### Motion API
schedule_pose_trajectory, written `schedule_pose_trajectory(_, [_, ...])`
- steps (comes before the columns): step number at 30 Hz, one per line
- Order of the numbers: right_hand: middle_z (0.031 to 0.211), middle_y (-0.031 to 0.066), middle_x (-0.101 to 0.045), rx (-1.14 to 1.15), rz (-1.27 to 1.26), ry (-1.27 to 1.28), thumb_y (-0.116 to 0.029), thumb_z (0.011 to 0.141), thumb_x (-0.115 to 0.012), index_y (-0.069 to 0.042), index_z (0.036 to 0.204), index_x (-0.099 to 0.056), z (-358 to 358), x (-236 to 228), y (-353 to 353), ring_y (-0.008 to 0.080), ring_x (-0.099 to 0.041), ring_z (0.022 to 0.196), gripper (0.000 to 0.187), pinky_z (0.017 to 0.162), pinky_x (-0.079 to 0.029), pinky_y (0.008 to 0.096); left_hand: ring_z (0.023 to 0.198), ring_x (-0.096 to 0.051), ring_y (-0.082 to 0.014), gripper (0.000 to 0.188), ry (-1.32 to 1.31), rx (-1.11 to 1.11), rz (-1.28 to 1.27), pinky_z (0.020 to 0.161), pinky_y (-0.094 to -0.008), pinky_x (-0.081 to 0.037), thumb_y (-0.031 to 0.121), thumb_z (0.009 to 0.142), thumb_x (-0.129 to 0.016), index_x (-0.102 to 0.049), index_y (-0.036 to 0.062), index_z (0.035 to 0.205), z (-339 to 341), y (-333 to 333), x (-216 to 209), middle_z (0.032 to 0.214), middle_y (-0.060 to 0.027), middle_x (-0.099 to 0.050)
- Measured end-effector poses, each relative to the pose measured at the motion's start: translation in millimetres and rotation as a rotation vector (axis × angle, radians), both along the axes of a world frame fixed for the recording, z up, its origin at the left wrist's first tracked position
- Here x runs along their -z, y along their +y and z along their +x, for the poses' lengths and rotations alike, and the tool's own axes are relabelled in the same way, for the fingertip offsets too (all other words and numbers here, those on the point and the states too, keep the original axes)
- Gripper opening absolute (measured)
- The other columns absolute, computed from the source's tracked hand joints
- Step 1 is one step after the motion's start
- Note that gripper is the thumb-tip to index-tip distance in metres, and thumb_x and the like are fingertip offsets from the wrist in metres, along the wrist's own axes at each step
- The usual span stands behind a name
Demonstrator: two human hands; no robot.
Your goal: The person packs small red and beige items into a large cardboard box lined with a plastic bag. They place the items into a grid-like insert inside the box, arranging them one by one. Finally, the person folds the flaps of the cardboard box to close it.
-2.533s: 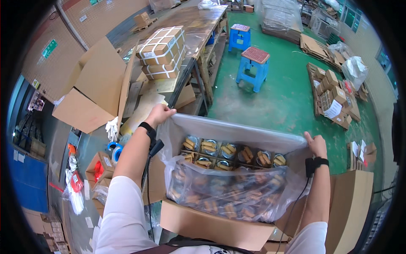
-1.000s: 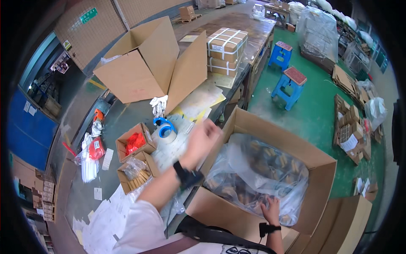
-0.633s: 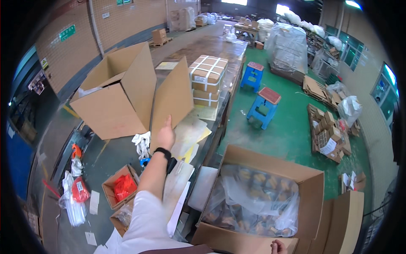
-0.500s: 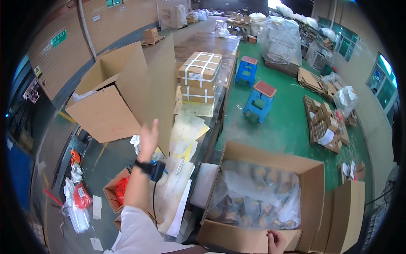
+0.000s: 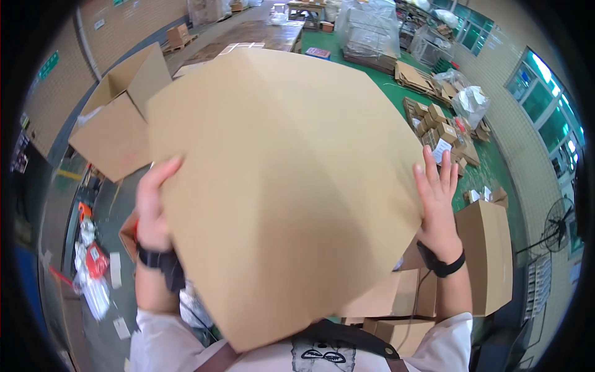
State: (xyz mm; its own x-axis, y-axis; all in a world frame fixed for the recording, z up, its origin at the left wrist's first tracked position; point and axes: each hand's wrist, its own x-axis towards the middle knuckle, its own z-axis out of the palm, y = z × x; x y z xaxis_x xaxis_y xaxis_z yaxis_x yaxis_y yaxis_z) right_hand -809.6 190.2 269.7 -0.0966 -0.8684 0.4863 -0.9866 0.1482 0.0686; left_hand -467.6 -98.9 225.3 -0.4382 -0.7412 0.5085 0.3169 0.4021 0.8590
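A large flat sheet of brown cardboard (image 5: 285, 180) is held up close in front of me, covering the middle of the view. My left hand (image 5: 156, 201) grips its left edge, thumb on the near face and the other fingers hidden behind. Against the right edge lies my right hand (image 5: 439, 201), its fingers stretched out and spread, the palm side at the sheet. Below the sheet, flaps of an open carton (image 5: 384, 301) show; most of that carton is hidden.
At the left stands a tall open carton (image 5: 114, 136). Red and clear plastic bags (image 5: 96, 266) lie at far left. On the right are a standing cardboard carton (image 5: 489, 254), a pallet of small boxes (image 5: 443, 127) and a fan (image 5: 555, 226).
The cardboard sheet has come from beside the left carton to in front of me, turned broad side toward me. My right hand has risen from the lower carton's flap to the sheet's right edge.
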Motion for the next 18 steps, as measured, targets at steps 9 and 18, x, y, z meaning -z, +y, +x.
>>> schedule_pose_trajectory(9, [0.093, 0.0035, -0.067, 0.018, -0.272, -0.804, -0.013, 0.094, -0.060, 0.003, 0.110, -0.062, -47, -48, 75, 0.0097, -0.059, 0.084, 0.023, 0.076, -0.046, 0.0245, 0.131, -0.041, -0.0339, 0.074, -0.512, 0.031, 0.062, 0.105, -0.0516, -0.034, 0.050, 0.089, -0.055, -0.033, 0.0021, 0.141, -155, -18, 97, 0.141, -0.0212, -0.042])
schedule_pose_trajectory(18, [0.094, 0.0093, -0.069, 0.166, 0.018, -0.587, -0.003, 0.085, -0.064, -0.002, 0.110, -0.064, -24, -41, 99, 0.0142, -0.065, 0.082, 0.025, 0.074, -0.050, 0.0291, 0.107, -0.061, -0.0315, 0.029, -1.644, 0.312, -0.356, 0.089, -0.0455, -0.049, 0.026, 0.090, -0.049, -0.068, 0.0120, 0.107, -149, 45, 337, 0.114, -0.0165, -0.063])
